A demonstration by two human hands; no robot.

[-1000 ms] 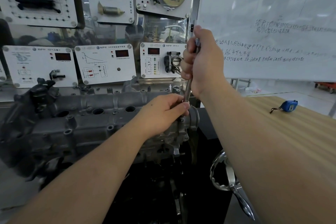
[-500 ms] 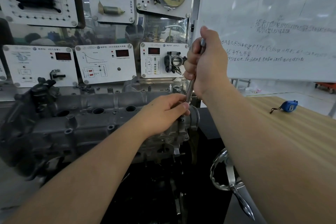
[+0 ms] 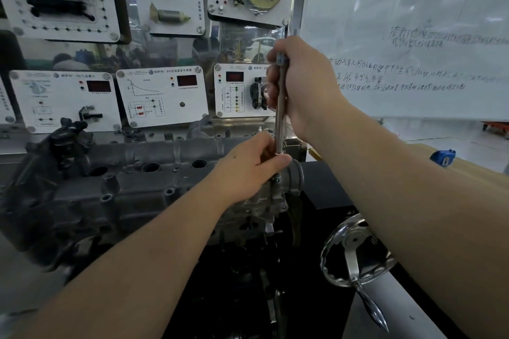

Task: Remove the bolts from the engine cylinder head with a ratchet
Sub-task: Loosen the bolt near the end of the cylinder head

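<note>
Loosening step in hand at frame centre: right hand grips the ratchet handle, left hand pinches its base over a bolt (hidden) on the cylinder head; next, I judge, a steady swing.

Both forearms enter from the bottom edge, at about 7 and 5 o'clock, and both are bare along their whole visible length, with no sleeve, cuff, glove, watch or band on either one. The left hand carries a small dark speck on its back, towards 11 o'clock from the wrist, and its thumbnail is short and plain. The right hand is likewise bare of rings or any covering, with its knuckles and the back of the wrist plainly shown.
</note>
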